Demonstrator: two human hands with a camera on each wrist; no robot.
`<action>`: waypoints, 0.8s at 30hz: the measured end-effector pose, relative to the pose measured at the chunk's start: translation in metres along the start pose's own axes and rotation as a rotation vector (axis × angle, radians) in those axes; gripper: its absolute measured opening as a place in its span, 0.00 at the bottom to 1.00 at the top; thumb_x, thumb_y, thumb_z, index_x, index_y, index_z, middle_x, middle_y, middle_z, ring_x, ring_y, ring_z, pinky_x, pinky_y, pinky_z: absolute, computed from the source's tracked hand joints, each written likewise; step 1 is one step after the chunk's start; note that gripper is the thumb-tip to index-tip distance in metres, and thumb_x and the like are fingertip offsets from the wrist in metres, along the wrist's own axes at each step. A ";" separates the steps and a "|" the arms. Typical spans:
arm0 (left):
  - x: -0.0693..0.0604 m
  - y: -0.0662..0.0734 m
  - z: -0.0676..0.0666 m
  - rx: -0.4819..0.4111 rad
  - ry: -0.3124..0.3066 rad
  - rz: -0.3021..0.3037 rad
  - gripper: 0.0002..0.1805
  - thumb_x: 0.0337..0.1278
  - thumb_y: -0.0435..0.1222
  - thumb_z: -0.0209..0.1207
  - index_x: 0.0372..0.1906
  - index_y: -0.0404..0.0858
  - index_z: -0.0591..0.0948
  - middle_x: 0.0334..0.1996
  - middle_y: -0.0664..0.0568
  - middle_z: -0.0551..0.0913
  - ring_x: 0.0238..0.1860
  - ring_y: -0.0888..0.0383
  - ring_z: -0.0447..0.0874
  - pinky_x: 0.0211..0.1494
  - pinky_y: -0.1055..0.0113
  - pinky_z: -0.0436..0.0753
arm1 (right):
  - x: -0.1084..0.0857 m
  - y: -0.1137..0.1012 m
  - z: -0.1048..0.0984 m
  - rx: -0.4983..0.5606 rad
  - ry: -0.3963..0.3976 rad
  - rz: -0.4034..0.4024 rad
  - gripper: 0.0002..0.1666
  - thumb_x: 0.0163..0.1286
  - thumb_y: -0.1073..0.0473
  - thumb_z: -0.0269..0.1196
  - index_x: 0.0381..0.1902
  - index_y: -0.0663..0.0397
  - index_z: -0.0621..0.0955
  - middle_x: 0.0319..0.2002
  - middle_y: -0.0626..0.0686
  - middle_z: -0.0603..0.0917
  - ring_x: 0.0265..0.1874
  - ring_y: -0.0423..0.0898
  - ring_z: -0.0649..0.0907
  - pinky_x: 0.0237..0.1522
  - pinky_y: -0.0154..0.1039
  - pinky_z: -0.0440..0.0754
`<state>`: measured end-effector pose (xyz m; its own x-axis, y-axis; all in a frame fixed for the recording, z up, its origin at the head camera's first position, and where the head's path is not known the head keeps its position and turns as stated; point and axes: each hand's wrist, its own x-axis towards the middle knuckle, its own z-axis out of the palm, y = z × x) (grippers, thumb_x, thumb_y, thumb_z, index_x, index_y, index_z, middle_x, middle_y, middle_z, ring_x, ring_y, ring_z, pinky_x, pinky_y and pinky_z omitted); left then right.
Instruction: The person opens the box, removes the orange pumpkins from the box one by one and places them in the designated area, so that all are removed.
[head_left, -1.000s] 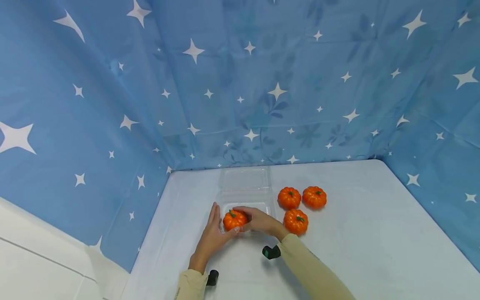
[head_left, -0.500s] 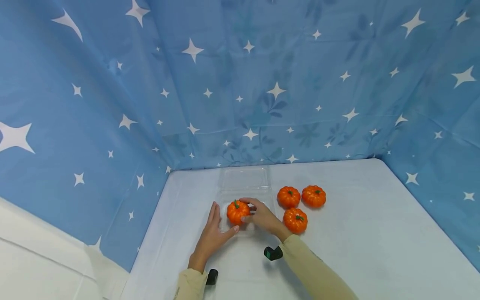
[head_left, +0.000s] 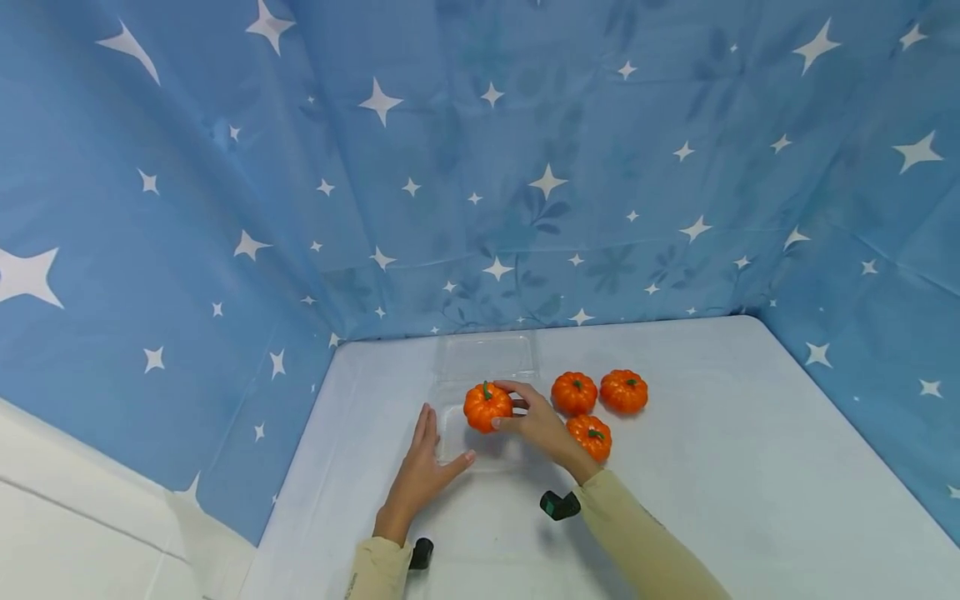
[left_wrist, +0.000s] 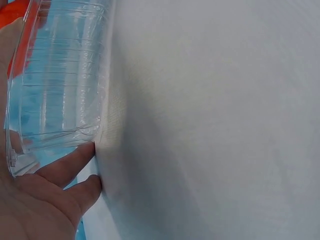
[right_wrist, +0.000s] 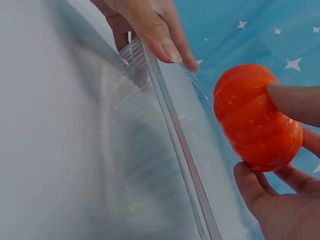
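Observation:
In the head view, a small glossy orange pumpkin (head_left: 483, 407) with a green stem is raised above the clear plastic container (head_left: 452, 437). My right hand (head_left: 542, 429) holds it from the right. The right wrist view shows the thumb on one side of the pumpkin (right_wrist: 252, 120) and fingers underneath. At the container's near left corner is my left hand (head_left: 422, 475), thumb spread and fingers extended. In the left wrist view, my left hand (left_wrist: 45, 197) lies against the corner of the container (left_wrist: 60, 85), with two fingertips near the white tabletop.
The container's hinged lid (head_left: 486, 357) lies open toward the back. To its right sit three more pumpkins: one at the back left (head_left: 574, 393), one at the back right (head_left: 624, 392), one nearer (head_left: 590, 437). A blue star-patterned curtain (head_left: 487, 167) hangs behind the white table (head_left: 712, 467).
My right hand has lifted the pumpkin up from the container's near left part, moving it back and rightward. My left hand stays at the corner. The three other pumpkins remain in place.

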<state>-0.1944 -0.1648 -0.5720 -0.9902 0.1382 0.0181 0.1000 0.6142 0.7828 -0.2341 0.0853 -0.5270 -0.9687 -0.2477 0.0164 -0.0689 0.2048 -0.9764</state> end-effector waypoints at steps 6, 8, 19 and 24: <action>-0.001 0.000 0.000 0.008 0.005 0.000 0.63 0.65 0.58 0.71 0.87 0.32 0.45 0.88 0.46 0.38 0.75 0.35 0.71 0.75 0.40 0.70 | -0.011 -0.008 -0.016 -0.001 0.037 -0.011 0.37 0.71 0.61 0.74 0.76 0.47 0.77 0.74 0.57 0.72 0.67 0.64 0.77 0.65 0.58 0.81; -0.002 0.000 0.000 0.009 0.004 0.001 0.63 0.65 0.58 0.71 0.87 0.32 0.45 0.88 0.45 0.37 0.75 0.35 0.71 0.76 0.40 0.69 | -0.014 -0.009 -0.023 -0.007 0.044 -0.013 0.38 0.71 0.61 0.74 0.77 0.47 0.76 0.74 0.58 0.71 0.68 0.63 0.76 0.67 0.58 0.80; -0.005 -0.001 -0.001 0.005 0.001 0.031 0.67 0.63 0.63 0.70 0.87 0.32 0.44 0.88 0.44 0.37 0.75 0.36 0.71 0.76 0.41 0.69 | -0.034 -0.009 -0.065 -0.050 0.064 0.006 0.41 0.72 0.53 0.74 0.79 0.49 0.73 0.75 0.61 0.69 0.70 0.65 0.73 0.68 0.61 0.78; -0.005 0.000 -0.001 -0.019 0.006 0.055 0.67 0.63 0.63 0.70 0.87 0.31 0.44 0.88 0.43 0.38 0.75 0.35 0.71 0.76 0.40 0.70 | -0.044 -0.009 -0.081 -0.101 0.109 0.024 0.41 0.73 0.54 0.73 0.79 0.50 0.72 0.76 0.62 0.67 0.72 0.66 0.71 0.70 0.64 0.75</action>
<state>-0.1892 -0.1668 -0.5716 -0.9839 0.1662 0.0653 0.1524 0.5908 0.7923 -0.2099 0.1710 -0.5010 -0.9901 -0.1385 0.0220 -0.0637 0.3051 -0.9502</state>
